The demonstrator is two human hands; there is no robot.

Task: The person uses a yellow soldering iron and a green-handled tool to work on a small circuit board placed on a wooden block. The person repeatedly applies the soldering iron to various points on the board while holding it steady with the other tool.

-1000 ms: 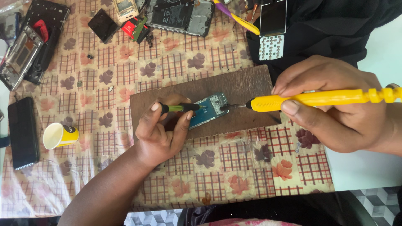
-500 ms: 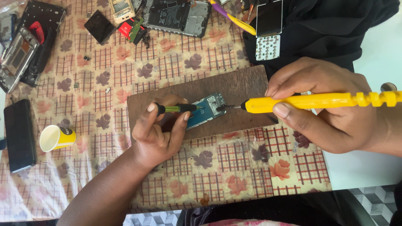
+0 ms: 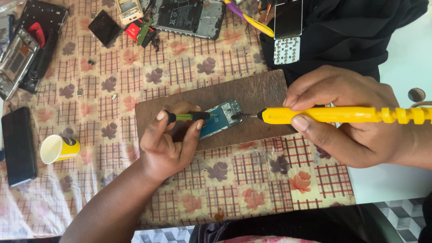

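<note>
The circuit board [image 3: 220, 118] lies on a brown wooden board [image 3: 252, 96] on the bench [image 3: 180, 72]. The left hand [image 3: 168, 144] pinches a small green-handled tool [image 3: 189, 116], its tip on the circuit board. The right hand [image 3: 351, 119] grips a yellow soldering iron [image 3: 342, 115], tip touching the board's right edge. A yellow cup [image 3: 58, 148] stands well apart, left.
</note>
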